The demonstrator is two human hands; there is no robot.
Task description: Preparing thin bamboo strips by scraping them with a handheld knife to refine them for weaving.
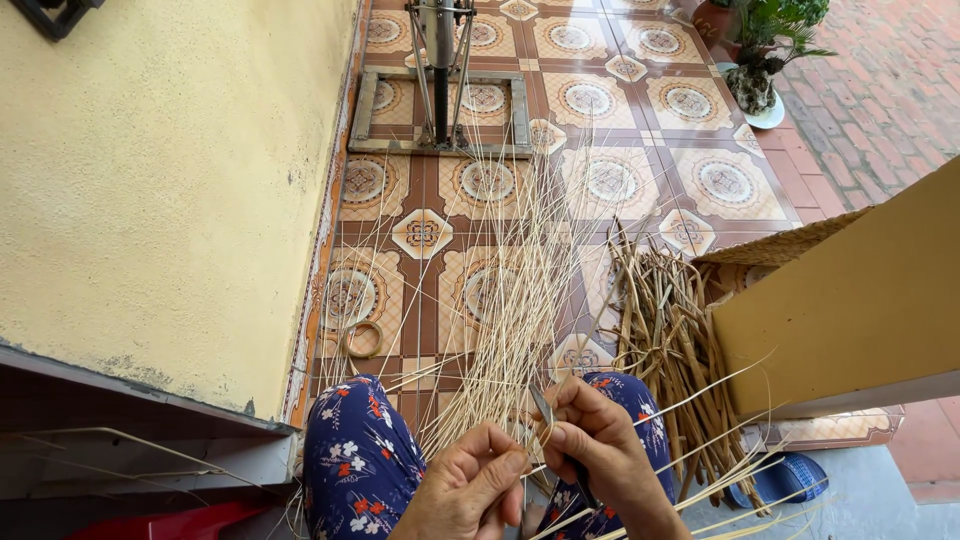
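My left hand [470,485] pinches thin pale straw strands [505,300] that fan upward from my lap over the tiled floor. My right hand [600,440] sits just right of it, fingers closed around a small dark-handled knife [548,415] whose blade presses against the same strands. Both hands rest between my knees, which are in blue floral trousers [355,460]. Where the strands meet below my hands is hidden.
A pile of thicker dried reed pieces [670,340] lies on the floor at right, beside a tan board [850,300]. A small ring of fibre [362,340] lies left. A metal stand [440,80] stands at the back, a potted plant [765,50] far right, a yellow wall [150,180] left.
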